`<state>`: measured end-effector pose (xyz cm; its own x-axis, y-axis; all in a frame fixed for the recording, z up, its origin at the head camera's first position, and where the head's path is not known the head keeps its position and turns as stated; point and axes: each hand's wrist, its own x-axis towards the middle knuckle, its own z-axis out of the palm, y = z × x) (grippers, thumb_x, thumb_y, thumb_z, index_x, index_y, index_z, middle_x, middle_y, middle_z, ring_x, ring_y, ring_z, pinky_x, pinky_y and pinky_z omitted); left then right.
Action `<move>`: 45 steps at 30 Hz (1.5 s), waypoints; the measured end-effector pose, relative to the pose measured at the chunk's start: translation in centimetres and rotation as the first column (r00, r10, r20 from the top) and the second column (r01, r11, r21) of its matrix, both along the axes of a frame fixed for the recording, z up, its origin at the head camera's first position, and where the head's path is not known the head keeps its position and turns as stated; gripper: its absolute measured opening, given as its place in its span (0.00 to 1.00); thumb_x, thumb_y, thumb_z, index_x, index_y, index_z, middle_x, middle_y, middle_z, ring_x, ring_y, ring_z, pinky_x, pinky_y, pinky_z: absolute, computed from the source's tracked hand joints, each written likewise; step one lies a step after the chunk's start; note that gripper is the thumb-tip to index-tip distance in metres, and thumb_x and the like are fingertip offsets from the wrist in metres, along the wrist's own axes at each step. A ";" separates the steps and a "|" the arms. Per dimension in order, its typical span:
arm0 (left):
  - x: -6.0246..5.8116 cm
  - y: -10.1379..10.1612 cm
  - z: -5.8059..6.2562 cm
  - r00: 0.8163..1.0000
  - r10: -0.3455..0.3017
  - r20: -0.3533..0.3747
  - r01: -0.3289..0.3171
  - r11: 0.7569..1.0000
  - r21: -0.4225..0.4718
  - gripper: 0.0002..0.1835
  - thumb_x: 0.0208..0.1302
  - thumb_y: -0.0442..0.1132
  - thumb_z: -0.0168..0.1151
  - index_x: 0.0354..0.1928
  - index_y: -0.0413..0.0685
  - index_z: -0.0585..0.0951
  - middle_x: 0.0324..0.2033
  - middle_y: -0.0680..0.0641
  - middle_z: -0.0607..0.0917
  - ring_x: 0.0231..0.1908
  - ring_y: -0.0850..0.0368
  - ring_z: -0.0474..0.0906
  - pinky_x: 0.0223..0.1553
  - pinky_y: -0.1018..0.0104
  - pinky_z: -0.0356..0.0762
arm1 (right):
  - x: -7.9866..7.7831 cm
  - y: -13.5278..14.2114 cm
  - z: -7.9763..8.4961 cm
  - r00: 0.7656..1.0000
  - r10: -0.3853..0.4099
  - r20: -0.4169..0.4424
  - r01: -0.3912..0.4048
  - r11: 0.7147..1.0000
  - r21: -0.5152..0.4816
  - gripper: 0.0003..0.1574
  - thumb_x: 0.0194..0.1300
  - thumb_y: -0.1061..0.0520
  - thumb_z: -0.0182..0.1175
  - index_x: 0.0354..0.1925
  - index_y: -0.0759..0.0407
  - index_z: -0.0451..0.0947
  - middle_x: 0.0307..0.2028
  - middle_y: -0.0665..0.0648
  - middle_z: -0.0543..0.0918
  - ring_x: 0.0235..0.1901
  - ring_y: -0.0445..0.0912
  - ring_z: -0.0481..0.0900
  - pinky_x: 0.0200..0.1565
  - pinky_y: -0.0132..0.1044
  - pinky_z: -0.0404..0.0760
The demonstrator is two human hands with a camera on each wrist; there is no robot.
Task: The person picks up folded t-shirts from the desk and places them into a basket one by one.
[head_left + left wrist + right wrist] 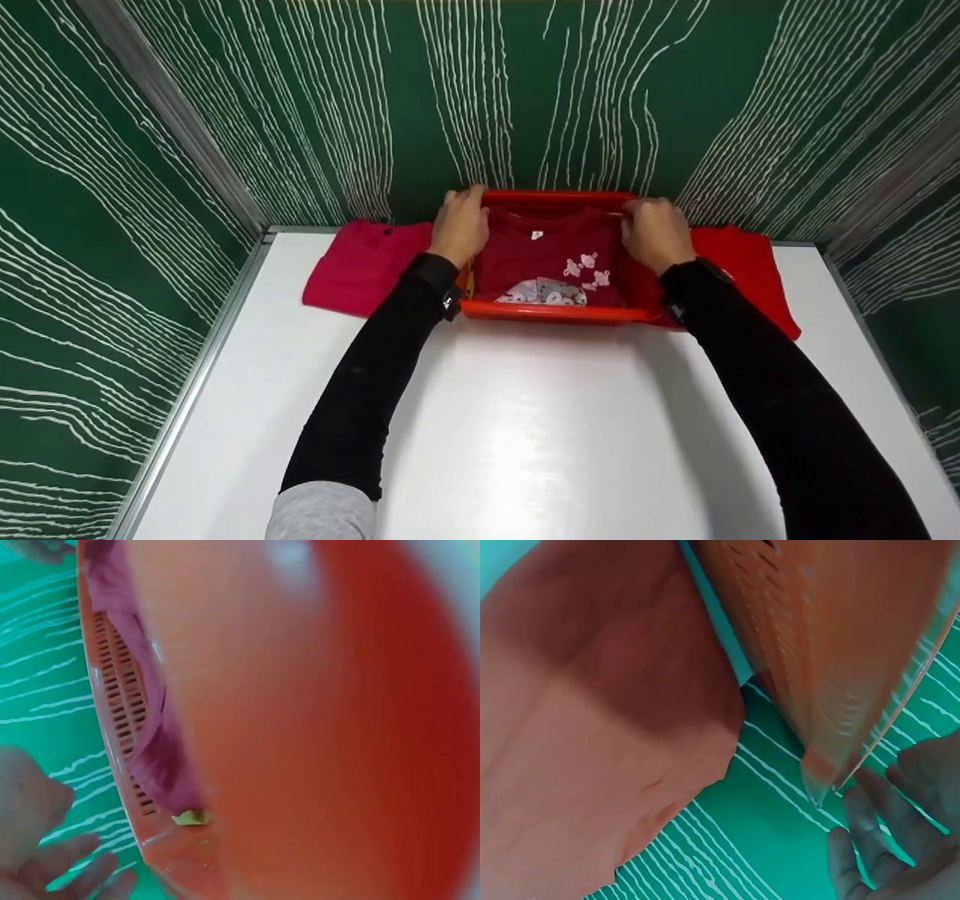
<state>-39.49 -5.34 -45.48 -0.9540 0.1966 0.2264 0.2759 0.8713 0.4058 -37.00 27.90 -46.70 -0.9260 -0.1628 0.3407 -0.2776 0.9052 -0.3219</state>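
A red plastic basket (555,310) with slotted walls is at the back of the white table. Inside it lies a dark red shirt (525,259) with a white label and pale printed figures. Over the basket's left rear corner is my left hand (459,225); its fingers (79,870) look loosely extended beside the rim in the left wrist view. My right hand (657,232) is at the right rear corner. In the right wrist view its fingers (870,817) are spread close to the basket's corner, not curled around it.
A folded pink garment (360,270) lies left of the basket, and a folded bright red one (750,277) lies right of it. Behind the table (517,427) stands a green wall (540,90) with white wavy lines. Similar panels rise at both sides.
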 end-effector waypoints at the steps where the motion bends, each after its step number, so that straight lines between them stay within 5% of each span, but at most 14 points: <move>1: 0.1 0.0 0.0 1.000 -0.012 0.004 0.012 1.000 -0.012 0.20 0.86 0.40 0.55 0.73 0.46 0.78 0.68 0.43 0.86 0.66 0.44 0.79 0.68 0.53 0.81 | 0.1 0.0 0.1 1.000 0.006 0.011 -0.006 1.000 -0.002 0.17 0.75 0.66 0.62 0.55 0.75 0.87 0.51 0.77 0.90 0.53 0.75 0.84 0.62 0.69 0.80; 8: 1.5 0.1 0.0 0.984 -0.134 0.116 0.139 0.990 -0.028 0.16 0.85 0.41 0.56 0.61 0.46 0.88 0.59 0.44 0.89 0.64 0.48 0.82 0.67 0.55 0.82 | 1.4 -1.3 0.9 0.974 0.114 0.194 -0.114 0.993 -0.012 0.18 0.76 0.65 0.58 0.56 0.73 0.87 0.53 0.74 0.90 0.47 0.66 0.87 0.57 0.62 0.85; 14: 3.6 0.6 -0.6 0.948 -0.232 0.218 0.229 0.973 0.037 0.15 0.84 0.42 0.58 0.58 0.46 0.90 0.50 0.47 0.90 0.49 0.53 0.84 0.58 0.59 0.85 | 3.3 -3.1 0.9 0.913 0.244 0.328 -0.243 0.969 -0.044 0.15 0.78 0.62 0.56 0.43 0.67 0.89 0.32 0.61 0.86 0.31 0.50 0.79 0.40 0.45 0.81; 17: 4.8 0.9 -0.9 0.920 -0.285 0.270 0.284 0.958 0.043 0.17 0.86 0.48 0.57 0.47 0.46 0.90 0.36 0.49 0.87 0.38 0.55 0.80 0.48 0.61 0.82 | 4.2 -3.9 0.4 0.870 0.257 0.422 -0.255 0.965 -0.064 0.21 0.83 0.55 0.55 0.37 0.63 0.88 0.25 0.54 0.80 0.29 0.48 0.77 0.39 0.42 0.77; 22: 6.4 1.3 -1.5 0.835 -0.371 0.406 0.376 0.924 0.071 0.36 0.87 0.67 0.40 0.28 0.49 0.78 0.22 0.49 0.74 0.29 0.50 0.77 0.42 0.58 0.78 | 5.4 -4.5 -0.6 0.805 0.228 0.548 -0.264 0.964 -0.013 0.29 0.89 0.45 0.45 0.35 0.56 0.82 0.29 0.54 0.80 0.39 0.54 0.81 0.53 0.52 0.82; 24: 6.8 1.2 -1.7 0.806 -0.370 0.463 0.380 0.922 0.075 0.42 0.85 0.73 0.32 0.36 0.47 0.83 0.27 0.47 0.78 0.38 0.48 0.83 0.52 0.55 0.82 | 5.7 -4.5 -0.8 0.788 0.216 0.576 -0.263 0.965 -0.001 0.30 0.90 0.43 0.42 0.40 0.55 0.83 0.35 0.57 0.84 0.46 0.57 0.83 0.61 0.58 0.82; 26: 7.1 1.1 -2.0 0.789 -0.350 0.506 0.373 0.926 0.058 0.48 0.83 0.76 0.27 0.56 0.45 0.87 0.43 0.44 0.87 0.56 0.46 0.86 0.68 0.51 0.80 | 6.0 -4.5 -0.9 0.771 0.200 0.604 -0.255 0.967 0.006 0.31 0.89 0.41 0.40 0.47 0.56 0.85 0.42 0.60 0.86 0.52 0.60 0.84 0.67 0.63 0.80; 29: 7.3 1.0 -2.3 0.772 -0.311 0.554 0.350 0.936 0.037 0.52 0.80 0.80 0.24 0.81 0.50 0.74 0.73 0.42 0.82 0.77 0.43 0.75 0.83 0.46 0.67 | 6.3 -4.6 -1.1 0.761 0.176 0.624 -0.249 0.968 0.031 0.35 0.89 0.38 0.39 0.56 0.58 0.86 0.48 0.62 0.87 0.56 0.62 0.84 0.70 0.65 0.78; 31: 7.5 1.0 -2.4 0.773 -0.304 0.557 0.349 0.937 0.028 0.52 0.80 0.80 0.25 0.83 0.50 0.72 0.77 0.41 0.78 0.78 0.42 0.73 0.83 0.45 0.67 | 6.4 -4.8 -1.2 0.766 0.179 0.617 -0.263 0.964 0.046 0.35 0.89 0.39 0.40 0.58 0.60 0.86 0.48 0.62 0.87 0.55 0.62 0.84 0.69 0.65 0.79; 34: 8.0 1.3 -2.3 0.811 -0.340 0.476 0.389 0.921 -0.004 0.49 0.83 0.76 0.29 0.64 0.43 0.86 0.52 0.40 0.90 0.62 0.43 0.86 0.70 0.49 0.80 | 6.9 -4.8 -1.3 0.799 0.216 0.561 -0.275 0.961 0.022 0.29 0.88 0.42 0.48 0.53 0.60 0.88 0.38 0.59 0.87 0.44 0.57 0.85 0.59 0.57 0.84; 37: 8.8 1.7 -1.9 0.862 -0.410 0.298 0.432 0.902 -0.010 0.37 0.87 0.68 0.42 0.42 0.46 0.88 0.28 0.46 0.81 0.41 0.49 0.86 0.52 0.55 0.84 | 7.7 -4.9 -1.0 0.865 0.273 0.422 -0.279 0.959 -0.051 0.18 0.84 0.50 0.59 0.44 0.59 0.91 0.28 0.54 0.85 0.33 0.51 0.81 0.45 0.47 0.84; 41: 10.5 1.8 -0.9 0.888 -0.456 0.065 0.453 0.890 0.056 0.22 0.85 0.59 0.57 0.48 0.52 0.91 0.34 0.54 0.87 0.41 0.57 0.84 0.52 0.62 0.86 | 9.2 -5.0 -0.2 0.928 0.322 0.186 -0.296 0.943 -0.154 0.12 0.78 0.59 0.65 0.36 0.59 0.91 0.26 0.52 0.84 0.30 0.47 0.78 0.39 0.40 0.82; 45: 12.5 1.1 -0.2 0.890 -0.456 -0.032 0.456 0.881 0.129 0.19 0.85 0.54 0.59 0.52 0.50 0.92 0.40 0.51 0.91 0.42 0.58 0.86 0.50 0.64 0.87 | 10.8 -5.2 0.6 0.935 0.340 0.102 -0.310 0.922 -0.230 0.11 0.77 0.62 0.65 0.39 0.58 0.93 0.34 0.54 0.91 0.34 0.47 0.84 0.42 0.41 0.88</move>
